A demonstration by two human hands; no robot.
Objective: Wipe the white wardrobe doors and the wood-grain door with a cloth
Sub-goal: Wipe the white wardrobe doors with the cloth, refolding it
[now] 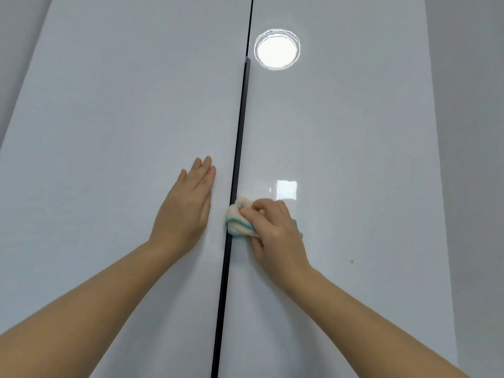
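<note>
Two glossy white wardrobe doors fill the view, the left door (114, 132) and the right door (341, 132), split by a black vertical handle strip (240, 132). My left hand (185, 203) lies flat on the left door, fingers together, just left of the strip. My right hand (275, 230) grips a bunched cream cloth with a teal edge (237, 219) and presses it on the right door's inner edge, touching the strip. No wood-grain door is in view.
A round ceiling lamp's reflection (276, 49) shines high on the right door, with a small window glare (286, 189) above my right hand. A tiny yellowish speck (352, 261) marks the right door. Grey wall (474, 159) borders the wardrobe at right.
</note>
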